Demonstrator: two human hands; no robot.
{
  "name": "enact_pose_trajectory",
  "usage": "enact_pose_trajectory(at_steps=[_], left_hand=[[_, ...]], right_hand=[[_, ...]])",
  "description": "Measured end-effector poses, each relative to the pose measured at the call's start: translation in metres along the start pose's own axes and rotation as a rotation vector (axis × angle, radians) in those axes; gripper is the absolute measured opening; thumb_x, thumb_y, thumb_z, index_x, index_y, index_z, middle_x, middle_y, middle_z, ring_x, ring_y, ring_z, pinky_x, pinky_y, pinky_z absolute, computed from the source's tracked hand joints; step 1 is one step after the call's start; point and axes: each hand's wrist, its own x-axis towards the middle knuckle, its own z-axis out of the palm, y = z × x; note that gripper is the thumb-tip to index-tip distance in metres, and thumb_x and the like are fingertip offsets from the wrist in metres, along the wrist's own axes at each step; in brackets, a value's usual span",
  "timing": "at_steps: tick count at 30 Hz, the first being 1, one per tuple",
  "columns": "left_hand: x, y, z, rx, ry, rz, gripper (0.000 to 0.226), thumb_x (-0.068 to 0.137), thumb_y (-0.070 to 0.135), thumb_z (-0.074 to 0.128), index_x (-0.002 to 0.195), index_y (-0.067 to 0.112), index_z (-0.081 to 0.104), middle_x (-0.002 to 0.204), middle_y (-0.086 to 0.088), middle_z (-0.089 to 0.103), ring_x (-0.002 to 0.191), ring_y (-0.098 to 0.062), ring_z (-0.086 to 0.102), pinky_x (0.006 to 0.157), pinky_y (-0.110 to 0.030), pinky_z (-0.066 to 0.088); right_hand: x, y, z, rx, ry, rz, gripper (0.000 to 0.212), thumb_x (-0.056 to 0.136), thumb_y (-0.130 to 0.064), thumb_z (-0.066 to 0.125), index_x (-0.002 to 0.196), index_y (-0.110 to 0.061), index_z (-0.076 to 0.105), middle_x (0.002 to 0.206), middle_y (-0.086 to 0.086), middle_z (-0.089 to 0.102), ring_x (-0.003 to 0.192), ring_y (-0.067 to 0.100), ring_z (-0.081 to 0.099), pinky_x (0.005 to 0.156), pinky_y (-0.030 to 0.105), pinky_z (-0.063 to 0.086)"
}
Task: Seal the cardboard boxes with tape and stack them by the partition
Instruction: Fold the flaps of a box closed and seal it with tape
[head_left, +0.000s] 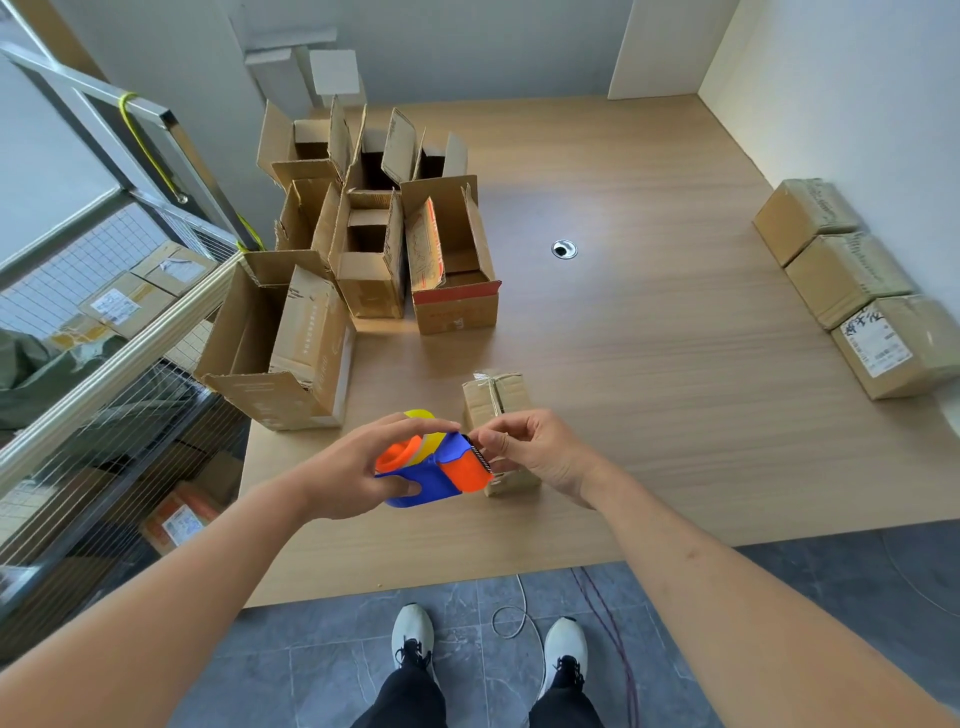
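Over the desk's near edge: both hands meet at a tape dispenser (434, 470).
Left hand (353, 470): fingers wrapped around the dispenser body.
Right hand (535, 449): fingers pinching at its toothed blade.
Small box (493, 400): closed, just behind the hands.
Open boxes (363, 249): clustered far left.
Sealed boxes (852, 283): rowed along the right partition (883, 104).

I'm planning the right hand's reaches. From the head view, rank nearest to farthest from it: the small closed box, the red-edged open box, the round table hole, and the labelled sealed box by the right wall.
From the right hand:
1. Small closed box, directly beneath and behind it.
2. Red-edged open box, farther back, slightly left.
3. Round table hole, straight ahead.
4. Labelled sealed box, far right.
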Motion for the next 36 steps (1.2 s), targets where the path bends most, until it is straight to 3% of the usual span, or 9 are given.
enact_pose_trajectory(at_steps=[4, 11, 14, 17, 22, 32, 36], left_hand=[[0.0, 0.013, 0.003, 0.003, -0.018, 0.025, 0.081, 0.087, 0.006, 0.074, 0.147, 0.052, 0.043, 0.137, 0.025, 0.051, 0.128, -0.005, 0.049, 0.102, -0.037, 0.047], [0.001, 0.029, 0.021, 0.017, -0.014, -0.032, 0.078, 0.093, 0.02, 0.071, 0.146, 0.064, 0.035, 0.122, 0.011, 0.055, 0.112, -0.016, 0.054, 0.098, -0.045, 0.048], [-0.002, 0.031, 0.035, 0.043, -0.026, -0.083, 0.077, 0.098, 0.025, 0.067, 0.146, 0.07, 0.027, 0.113, 0.009, 0.052, 0.104, -0.014, 0.053, 0.096, -0.043, 0.046], [-0.015, 0.021, 0.041, 0.062, -0.058, -0.147, 0.076, 0.1, 0.025, 0.062, 0.146, 0.07, 0.023, 0.117, 0.01, 0.052, 0.106, -0.012, 0.053, 0.099, -0.042, 0.045], [-0.037, -0.003, 0.042, -0.033, -0.066, -0.251, 0.073, 0.102, 0.019, 0.06, 0.143, 0.071, 0.03, 0.13, 0.006, 0.052, 0.116, -0.017, 0.053, 0.105, -0.047, 0.044], [-0.013, -0.024, 0.045, -0.102, -0.08, -0.428, 0.067, 0.102, 0.019, 0.059, 0.139, 0.071, 0.039, 0.133, 0.011, 0.051, 0.117, -0.014, 0.051, 0.104, -0.038, 0.042], [-0.003, -0.028, 0.046, -0.098, -0.088, -0.458, 0.065, 0.102, 0.019, 0.058, 0.143, 0.065, 0.037, 0.132, 0.011, 0.051, 0.115, -0.014, 0.051, 0.1, -0.036, 0.042]], right_hand=[[-0.004, 0.002, -0.005, -0.049, 0.022, -0.014, 0.007, 0.091, -0.016, 0.075, 0.095, -0.011, 0.078, 0.092, 0.019, 0.075, 0.084, 0.025, 0.07, 0.085, 0.047, 0.061], [-0.016, 0.013, -0.005, -0.069, 0.246, -0.097, 0.006, 0.089, -0.011, 0.077, 0.089, -0.016, 0.081, 0.087, 0.01, 0.078, 0.076, 0.015, 0.071, 0.068, 0.03, 0.059], [-0.021, 0.025, -0.004, -0.131, 0.337, -0.078, 0.007, 0.088, -0.005, 0.077, 0.089, -0.01, 0.082, 0.081, 0.007, 0.078, 0.069, 0.013, 0.069, 0.069, 0.03, 0.059], [-0.033, 0.037, -0.017, -0.153, 0.445, -0.039, 0.006, 0.087, -0.008, 0.078, 0.084, -0.012, 0.082, 0.069, 0.005, 0.073, 0.059, 0.016, 0.061, 0.069, 0.036, 0.059], [-0.051, 0.053, -0.059, -0.16, 0.603, 0.025, 0.006, 0.088, -0.013, 0.079, 0.084, -0.016, 0.081, 0.067, 0.0, 0.073, 0.051, 0.015, 0.061, 0.058, 0.03, 0.06], [-0.019, 0.083, -0.056, -0.182, 0.609, 0.124, 0.008, 0.091, -0.013, 0.075, 0.09, -0.019, 0.081, 0.076, 0.003, 0.076, 0.047, 0.015, 0.059, 0.059, 0.036, 0.061], [-0.007, 0.094, -0.059, -0.136, 0.598, 0.122, 0.012, 0.094, -0.016, 0.072, 0.087, -0.023, 0.08, 0.079, 0.012, 0.074, 0.049, 0.015, 0.056, 0.058, 0.035, 0.059]])
